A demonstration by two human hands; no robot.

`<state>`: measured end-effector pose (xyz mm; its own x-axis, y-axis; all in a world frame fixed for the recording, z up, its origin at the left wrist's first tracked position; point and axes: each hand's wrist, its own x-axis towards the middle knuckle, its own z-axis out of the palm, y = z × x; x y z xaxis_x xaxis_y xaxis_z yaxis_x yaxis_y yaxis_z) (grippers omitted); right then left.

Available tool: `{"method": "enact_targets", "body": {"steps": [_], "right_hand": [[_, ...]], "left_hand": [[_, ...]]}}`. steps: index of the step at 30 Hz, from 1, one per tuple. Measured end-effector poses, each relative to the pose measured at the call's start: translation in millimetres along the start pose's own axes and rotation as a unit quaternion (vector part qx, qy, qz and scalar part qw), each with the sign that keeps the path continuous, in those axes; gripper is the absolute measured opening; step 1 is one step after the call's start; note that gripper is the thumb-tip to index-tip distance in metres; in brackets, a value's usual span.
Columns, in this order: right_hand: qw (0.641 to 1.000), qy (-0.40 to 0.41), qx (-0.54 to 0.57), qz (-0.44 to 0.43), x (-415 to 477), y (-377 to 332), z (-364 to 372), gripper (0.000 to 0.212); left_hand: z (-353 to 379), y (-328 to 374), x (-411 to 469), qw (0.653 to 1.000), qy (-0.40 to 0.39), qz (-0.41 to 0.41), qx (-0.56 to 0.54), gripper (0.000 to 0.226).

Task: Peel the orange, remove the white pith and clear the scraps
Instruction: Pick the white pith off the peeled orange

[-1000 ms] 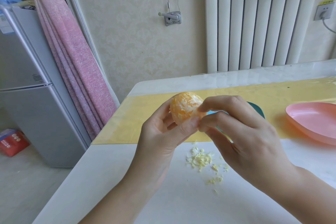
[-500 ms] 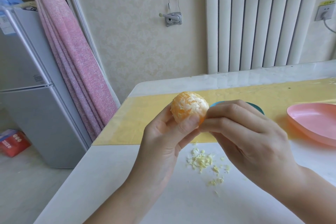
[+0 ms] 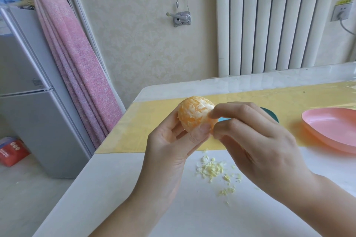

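The orange (image 3: 194, 115) is already peeled, with patches of white pith clinging to its segments, and is held up in the air above the table (image 3: 134, 198). The left hand (image 3: 173, 150) grips it from below and from its own side, thumb across the near face and fingers curled behind. The right hand (image 3: 256, 140) comes in from the other side with its fingers bent, the forefinger tip touching the fruit. The thumb is hidden, so I cannot tell whether it pinches a strand of pith or only scrapes.

The main risk is probably pressure. If the left thumb squeezes or a right-hand nail digs in too deep, the thin skin of a segment may tear and juice may run over both hands. A hard tug on a stubborn strand could also pull the segments apart.

Under the hands lies a loose heap of scraps (image 3: 211, 169), with stray crumbs scattered toward the right wrist. A sleeve or forearm sweeping across could push them further or off the edge, which would make clearing up harder. New bits falling from this height may scatter too.

The pink dish (image 3: 331, 129) sits beyond the right hand, well apart from the heap.
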<state>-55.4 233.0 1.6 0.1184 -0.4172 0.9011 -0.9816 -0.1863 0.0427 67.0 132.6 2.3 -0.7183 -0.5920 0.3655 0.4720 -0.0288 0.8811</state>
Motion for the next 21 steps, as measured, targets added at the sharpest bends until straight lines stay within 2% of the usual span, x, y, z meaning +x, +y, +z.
{"method": "enact_targets", "body": {"steps": [16,21], "right_hand": [[1.000,0.003,-0.004,-0.022,-3.5,2.2,-2.8,0.015],[1.000,0.004,0.001,-0.005,-1.1,0.2,-0.8,0.011]], "left_hand": [[0.8,-2.8,-0.5,0.997,0.009,-0.026,-0.071,0.032],[0.3,-3.1,-0.3,0.998,0.013,-0.018,-0.059,0.037]]}}
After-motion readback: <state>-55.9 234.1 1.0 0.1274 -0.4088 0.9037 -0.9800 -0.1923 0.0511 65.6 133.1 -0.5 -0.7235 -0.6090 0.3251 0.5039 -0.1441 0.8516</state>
